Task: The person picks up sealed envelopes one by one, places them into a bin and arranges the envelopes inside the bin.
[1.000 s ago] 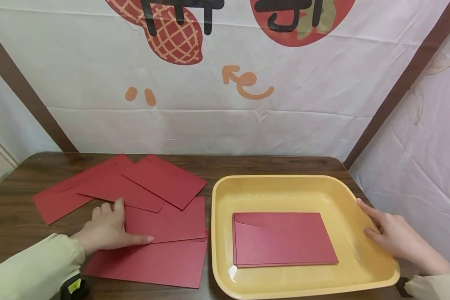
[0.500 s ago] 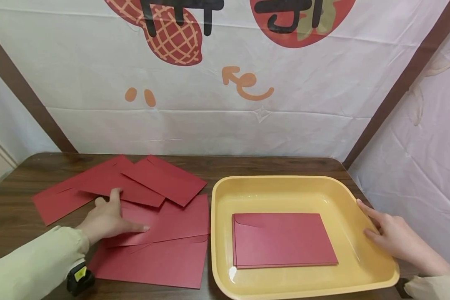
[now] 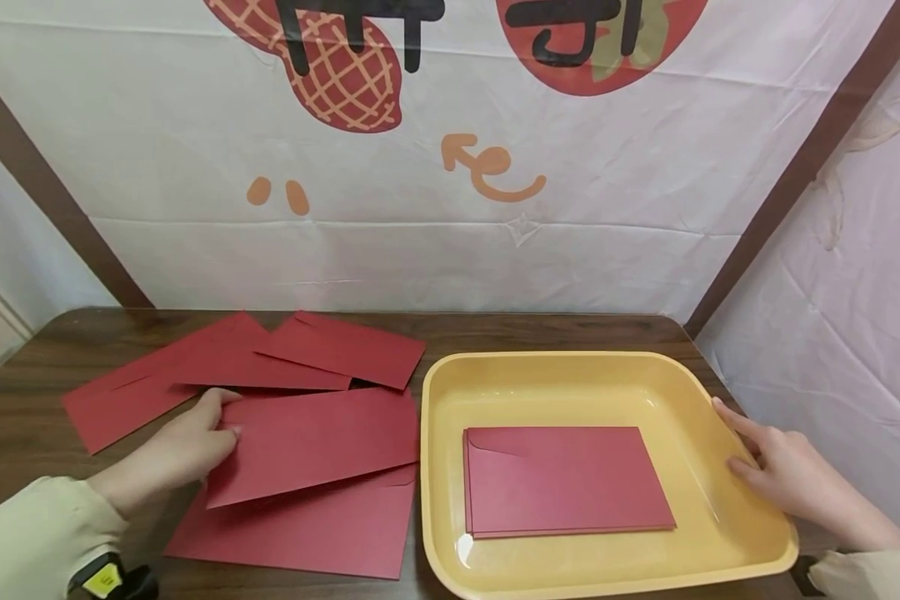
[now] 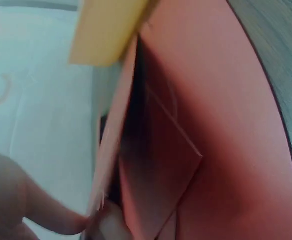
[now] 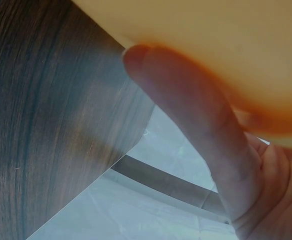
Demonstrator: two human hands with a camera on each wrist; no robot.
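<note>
My left hand (image 3: 176, 450) pinches a red envelope (image 3: 318, 442) by its left edge. This envelope is tilted, its near edge raised above another red envelope (image 3: 307, 533) lying on the table. In the left wrist view, thumb and fingers meet on the edge of the held envelope (image 4: 116, 125), and a shadowed gap opens beneath it. On the right, my right hand (image 3: 783, 467) grips the side wall of a yellow tray (image 3: 540, 358). One finger lies along the tray's outer side in the right wrist view. A small stack of red envelopes (image 3: 562, 479) lies inside the tray.
Several more red envelopes overlap behind my left hand, among them a far-left one (image 3: 120, 400) and one nearest the tray (image 3: 345, 346). The dark wooden table (image 3: 495, 332) ends at a printed white cloth backdrop (image 3: 390, 250).
My left hand has moved from on top of the envelope to its left edge and raised its near side. Envelopes behind it have been nudged back and tilted. The right hand and tray stay put.
</note>
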